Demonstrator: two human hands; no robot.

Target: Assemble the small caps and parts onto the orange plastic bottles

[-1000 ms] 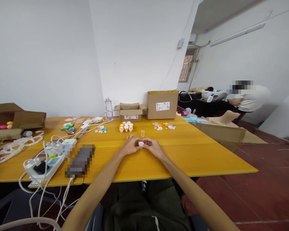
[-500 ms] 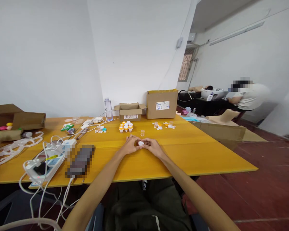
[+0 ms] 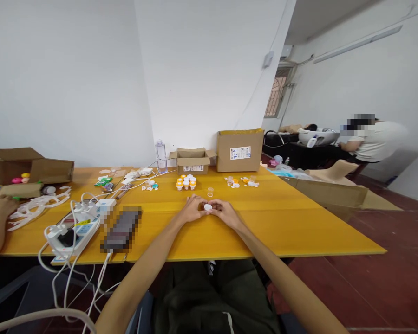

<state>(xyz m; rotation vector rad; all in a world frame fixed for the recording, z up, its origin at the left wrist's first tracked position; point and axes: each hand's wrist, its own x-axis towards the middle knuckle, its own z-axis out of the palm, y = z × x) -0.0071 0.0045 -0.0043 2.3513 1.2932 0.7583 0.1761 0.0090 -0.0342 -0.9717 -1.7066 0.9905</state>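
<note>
White-capped small container (image 3: 208, 207) pinched between left hand (image 3: 194, 209) and right hand (image 3: 223, 211) on table (image 3: 282, 222), capping step; next needs a firm twist.

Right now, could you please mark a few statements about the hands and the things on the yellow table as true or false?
1. Both hands meet on a small white cap. True: the left hand and right hand pinch it between them.
2. The hands are raised high above the table. False: they are low at the tabletop.
3. A cluster of orange and white vials stands beyond the hands. True.
4. The small open box lies on the floor. False: it is on the table by the wall.
5. A clear bottle stands left of that box. True.
</note>
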